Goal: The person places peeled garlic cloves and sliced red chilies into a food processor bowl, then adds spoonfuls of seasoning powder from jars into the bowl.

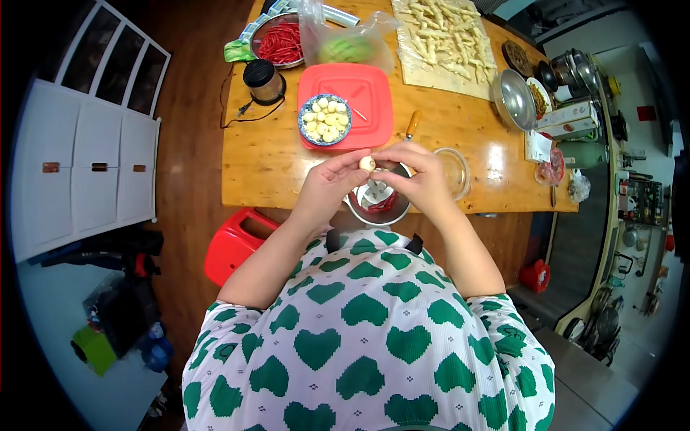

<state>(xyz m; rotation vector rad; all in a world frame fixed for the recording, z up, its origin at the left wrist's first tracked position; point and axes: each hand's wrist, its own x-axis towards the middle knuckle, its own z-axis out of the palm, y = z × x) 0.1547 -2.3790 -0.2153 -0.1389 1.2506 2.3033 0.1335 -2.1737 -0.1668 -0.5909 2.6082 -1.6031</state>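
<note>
A small pale bulb, which looks like a garlic clove [367,164], is pinched between both of my hands above a metal pot [379,208]. My left hand [332,185] holds it from the left. From the right, my right hand [417,176] has its thumb and fingers on it. Inside the pot are a white piece and red bits, partly hidden by my hands. Just behind my hands, a blue-patterned bowl [303,129] of similar pale cloves rests on a red plastic lid [374,93].
A knife with a wooden handle [412,124] and a clear round lid [466,172] lie right of the pot. Behind are a basin of red chillies [280,43], a jar [264,82] and a ginger-like heap [445,39]. A steel bowl [514,100] stands right; a red stool [233,248] left.
</note>
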